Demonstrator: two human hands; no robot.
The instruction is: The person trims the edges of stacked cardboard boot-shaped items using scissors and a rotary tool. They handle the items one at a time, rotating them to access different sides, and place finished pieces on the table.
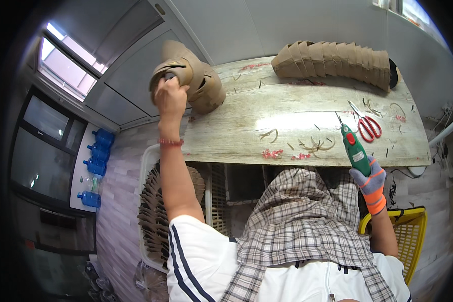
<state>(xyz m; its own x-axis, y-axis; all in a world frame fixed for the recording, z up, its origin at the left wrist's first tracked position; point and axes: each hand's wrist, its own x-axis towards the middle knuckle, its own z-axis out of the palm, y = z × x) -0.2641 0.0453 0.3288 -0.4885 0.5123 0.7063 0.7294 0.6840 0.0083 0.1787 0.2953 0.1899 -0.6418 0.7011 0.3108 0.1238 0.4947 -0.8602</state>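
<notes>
Grasping brown pieces [210, 90], the left hand [171, 98] could drop them if its hold slips; the right hand [370, 181] grips a tool [355, 150] whose swing could bump the scissors [370, 129].

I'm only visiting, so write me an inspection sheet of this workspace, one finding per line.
Surface: pale wood-look table, streaked, bright glare near its middle.
Job's things: brown stack at left; nested brown row at far right; green tool.
Clutter: brown strips, red-pink bits, red-handled scissors.
Hands: left hand bare, fingers at the brown stack, grip unclear; gloved right hand grips the green tool.
Cables: white wiring at far right.
Surroundings: blue bottles at left, white crate of brown pieces, yellow basket at right.
</notes>
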